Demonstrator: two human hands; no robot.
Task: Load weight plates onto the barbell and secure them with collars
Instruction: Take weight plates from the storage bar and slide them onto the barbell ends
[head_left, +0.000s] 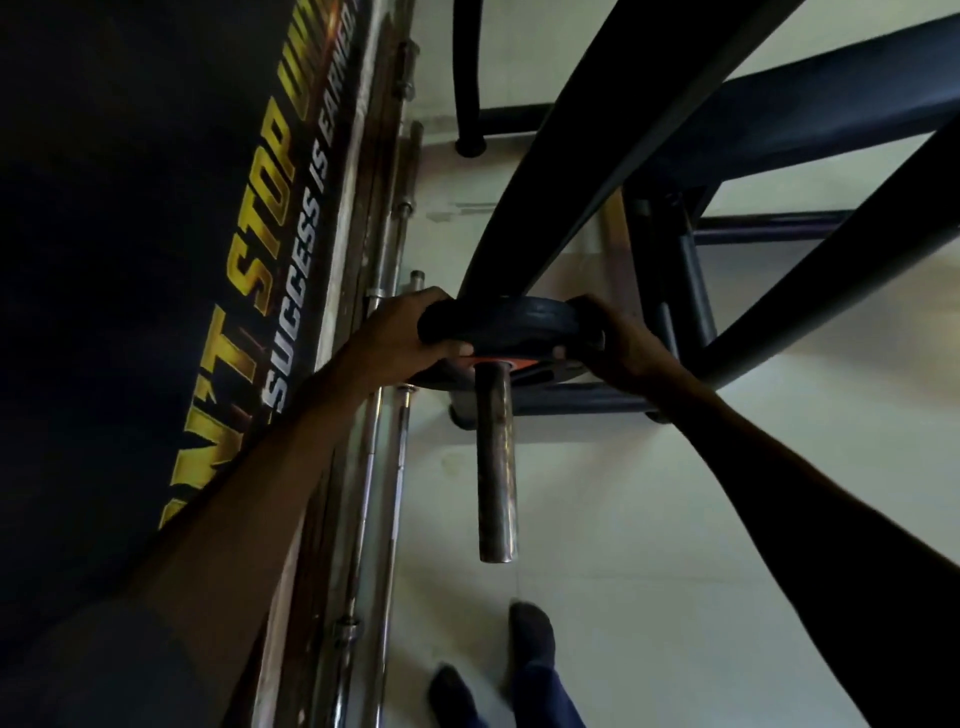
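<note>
1. Weight plate (511, 325): black disc with an orange ring at its hub, threaded on the barbell sleeve (496, 467) and sitting at the inner end of it, up against the dark frame (571, 171) of the rack. Most of the sleeve stands bare between the plate and its free end.

2. Left hand (400, 335): wrapped over the plate's left rim, fingers curled across the outer edge, thumb on the near face. Closed on the rim, not spread.

3. Right hand (615, 340): likewise clasping the right rim, opposite the left, thumb tip showing on the near face.

4. Handling, judged: rigid, dense, probably rubber-coated, so the grip should hold. It looks heavy enough to warrant two hands. Best held at opposite points of the rim, as now, with fingers kept off the back face, where they could be pinched against the frame or a neighbouring plate.

5. Progress, judged: the plate looks seated or nearly so. No collar is visible anywhere, so securing is not yet done.

6. Spare bars (384, 467): chrome, lying along the floor (675, 519) at the base of the black banner (156, 260), left of the sleeve.

7. Feet (530, 636): dark socks, on the floor below the sleeve's free end.
</note>
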